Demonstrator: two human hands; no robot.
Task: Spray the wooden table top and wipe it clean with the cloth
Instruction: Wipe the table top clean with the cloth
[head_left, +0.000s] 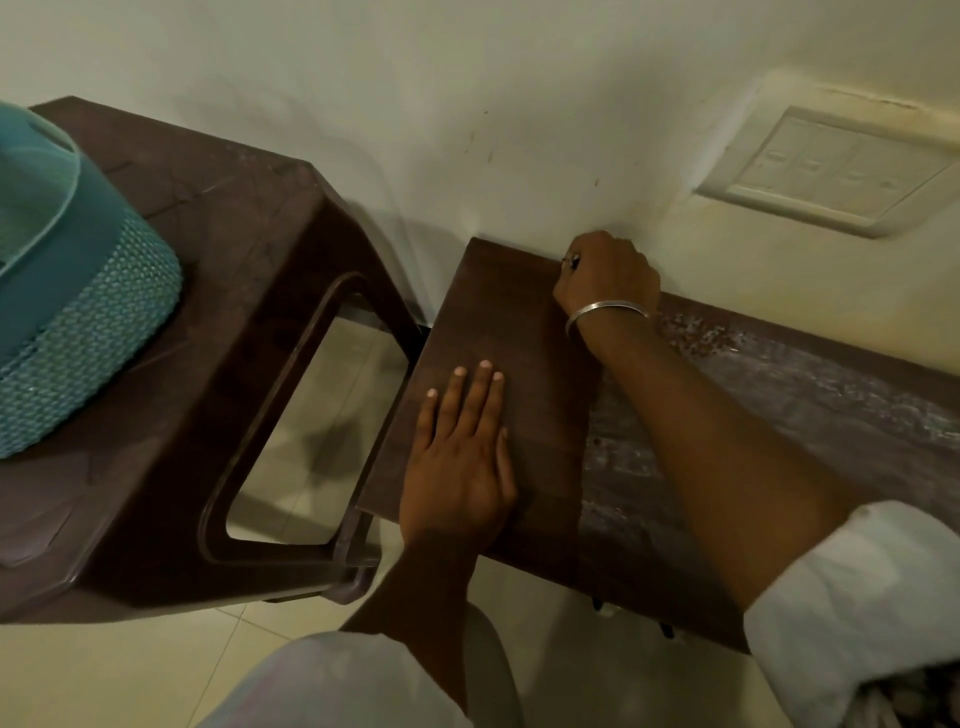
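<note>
Left grip (460, 457) lies flat, fingers spread, on my wooden bench (498, 322) at frame centre; right grip (605, 273) is curled tight at the bench's far edge against the wall (467, 104), cloth hidden if there

Brown plastic stool (218, 291) against pale wall (467, 78).

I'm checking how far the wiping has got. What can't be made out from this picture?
- Head view: the cloth, if any, is hidden inside the fisted right hand at the wall.
- No spray bottle is in view.
- The wooden table top is cut off at the right edge.
- The left hand covers the wood beneath it.
</note>
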